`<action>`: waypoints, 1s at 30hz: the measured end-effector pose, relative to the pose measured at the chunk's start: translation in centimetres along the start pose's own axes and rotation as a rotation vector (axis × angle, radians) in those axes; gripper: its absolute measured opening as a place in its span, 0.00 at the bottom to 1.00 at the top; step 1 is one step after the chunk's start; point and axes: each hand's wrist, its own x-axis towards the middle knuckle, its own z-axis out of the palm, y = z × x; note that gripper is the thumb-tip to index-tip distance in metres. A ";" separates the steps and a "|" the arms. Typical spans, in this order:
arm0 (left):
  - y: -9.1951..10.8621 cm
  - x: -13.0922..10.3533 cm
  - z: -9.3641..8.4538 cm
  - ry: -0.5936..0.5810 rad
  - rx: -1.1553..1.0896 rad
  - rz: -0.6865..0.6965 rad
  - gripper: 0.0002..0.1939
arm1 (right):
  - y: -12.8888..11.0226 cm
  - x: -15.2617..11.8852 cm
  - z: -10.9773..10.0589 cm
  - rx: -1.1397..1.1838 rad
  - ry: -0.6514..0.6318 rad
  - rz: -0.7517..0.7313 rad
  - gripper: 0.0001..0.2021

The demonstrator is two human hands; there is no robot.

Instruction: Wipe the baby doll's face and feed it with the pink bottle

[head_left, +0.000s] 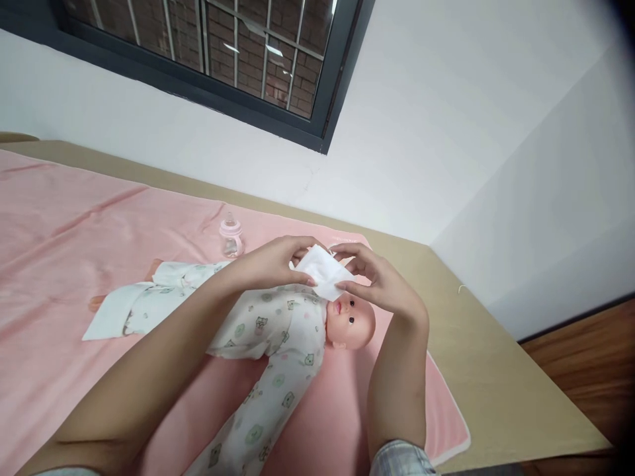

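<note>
White cloth: the small piece (325, 272), perhaps a tissue, is up between both hands, in front of the doll's neck and chin in this view; whether it touches the doll cannot be told.
Left hand: it (285, 263) pinches the cloth's left side, thumb along the near edge, the other fingers partly hidden behind.
Right hand: it (374, 279) grips the opposite side, thumb at the near corner and fingers curled round the far edge.
Doll: the bald-headed doll (354, 324) lies face up on the pink blanket (64, 218), in a white printed suit (292, 350), head below the right hand, one sleeve stretched toward the person.
Bottle: the baby bottle (231, 239) stands upright on the blanket, beyond the left forearm.
Slip risk: the cloth looks thin and soft, so if either thumb eased, that side would probably fold over or drop onto the doll's face.
Tear risk: if it is paper, pulling the hands apart could rip it.
Bump risk: the right wrist hangs near the head; a low swing might knock it and turn the doll.
Tipping risk: the bottle's base rests on soft fabric, so a dragged blanket or a wide left elbow could topple it.
Blind spot: the left forearm screens part of the doll's legs, so a snag there might pass unnoticed.
</note>
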 end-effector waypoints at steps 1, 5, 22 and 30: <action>0.0 0.0 -0.1 -0.008 -0.020 0.007 0.24 | 0.0 -0.1 -0.1 0.010 0.015 0.003 0.24; -0.1 -0.1 -0.3 -0.054 -0.016 -0.012 0.18 | 0.0 -0.4 -0.2 0.040 0.030 0.007 0.22; -0.1 0.1 1.0 -0.157 0.074 -0.038 0.18 | -0.6 -0.2 0.4 -0.147 0.059 0.001 0.17; -0.3 0.4 1.2 0.022 0.063 0.152 0.11 | -0.8 0.4 1.5 -0.199 0.165 -0.034 0.21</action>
